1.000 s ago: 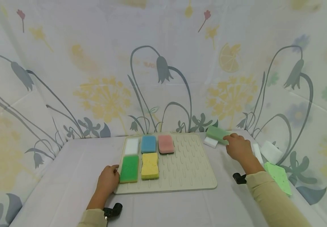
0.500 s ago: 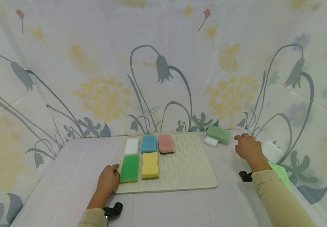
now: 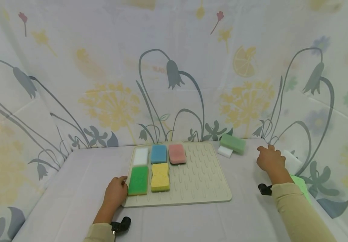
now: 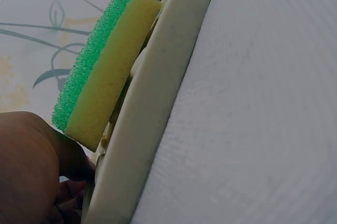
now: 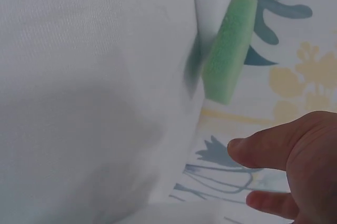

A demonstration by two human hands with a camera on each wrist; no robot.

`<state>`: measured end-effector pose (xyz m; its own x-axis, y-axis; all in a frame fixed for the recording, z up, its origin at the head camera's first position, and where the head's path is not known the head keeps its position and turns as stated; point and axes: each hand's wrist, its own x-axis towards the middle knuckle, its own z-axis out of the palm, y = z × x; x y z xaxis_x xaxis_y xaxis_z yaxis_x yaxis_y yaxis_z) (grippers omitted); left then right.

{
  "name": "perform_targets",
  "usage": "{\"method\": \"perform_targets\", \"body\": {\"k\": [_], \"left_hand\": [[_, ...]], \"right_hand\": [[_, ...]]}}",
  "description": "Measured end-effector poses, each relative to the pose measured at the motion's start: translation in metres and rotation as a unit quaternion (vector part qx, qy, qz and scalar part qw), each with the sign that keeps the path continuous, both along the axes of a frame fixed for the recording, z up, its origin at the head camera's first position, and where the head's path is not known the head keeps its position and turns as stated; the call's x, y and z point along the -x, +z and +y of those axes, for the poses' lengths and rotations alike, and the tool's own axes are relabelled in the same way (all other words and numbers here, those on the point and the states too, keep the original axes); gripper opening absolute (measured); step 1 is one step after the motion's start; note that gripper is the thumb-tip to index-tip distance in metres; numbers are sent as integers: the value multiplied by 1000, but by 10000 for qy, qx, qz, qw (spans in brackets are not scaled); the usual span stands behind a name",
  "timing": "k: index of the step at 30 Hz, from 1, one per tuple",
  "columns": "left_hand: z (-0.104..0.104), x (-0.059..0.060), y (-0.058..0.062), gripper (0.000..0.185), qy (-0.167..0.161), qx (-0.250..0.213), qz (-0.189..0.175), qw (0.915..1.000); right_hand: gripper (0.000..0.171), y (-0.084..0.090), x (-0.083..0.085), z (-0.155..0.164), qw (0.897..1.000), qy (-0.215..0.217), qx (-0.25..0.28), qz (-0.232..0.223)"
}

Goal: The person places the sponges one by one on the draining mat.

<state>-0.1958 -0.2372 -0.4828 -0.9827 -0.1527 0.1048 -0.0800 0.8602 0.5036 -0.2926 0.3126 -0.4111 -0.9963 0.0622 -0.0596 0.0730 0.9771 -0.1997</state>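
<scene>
A beige silicone drying mat (image 3: 198, 181) lies on the table with several sponges on it. They are a white one (image 3: 141, 156), a blue one (image 3: 159, 154), a pink one (image 3: 177, 154), a green-topped one (image 3: 138, 180) and a yellow one (image 3: 160, 177). My left hand (image 3: 115, 192) holds the mat's left edge beside the green-topped sponge; its thumb is at the rim in the left wrist view. My right hand (image 3: 271, 162) hovers right of the mat, thumb and fingers apart, nothing visible between them. A pale green sponge (image 3: 232, 143) leans on a small white block (image 3: 225, 151).
Beyond my right hand are a white block (image 3: 292, 162) and a bright green sponge (image 3: 301, 185), both partly hidden by the hand and sleeve. A flowered cloth (image 3: 174, 107) stands as a wall behind the table. Bare mat surface lies right of the pink and yellow sponges.
My right hand has let go of the pale green sponge and moved right, toward the white pieces. The left hand stays at the mat's edge.
</scene>
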Motion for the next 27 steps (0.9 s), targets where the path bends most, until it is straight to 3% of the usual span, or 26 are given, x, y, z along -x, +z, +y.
{"method": "perform_targets", "body": {"k": [9,18,27], "left_hand": [[2,-1,-1,34,43,-27,233,9997],[1,-2,2,35,-3,-30,-15,10000],[0,0,0,35,-9,-30,-15,10000]], "right_hand": [[46,3,-7,7,9999,52,92,-73],[38,-1,-7,13,9990,335,-229,188],[51,-3,-9,13,9995,254,-84,176]]}}
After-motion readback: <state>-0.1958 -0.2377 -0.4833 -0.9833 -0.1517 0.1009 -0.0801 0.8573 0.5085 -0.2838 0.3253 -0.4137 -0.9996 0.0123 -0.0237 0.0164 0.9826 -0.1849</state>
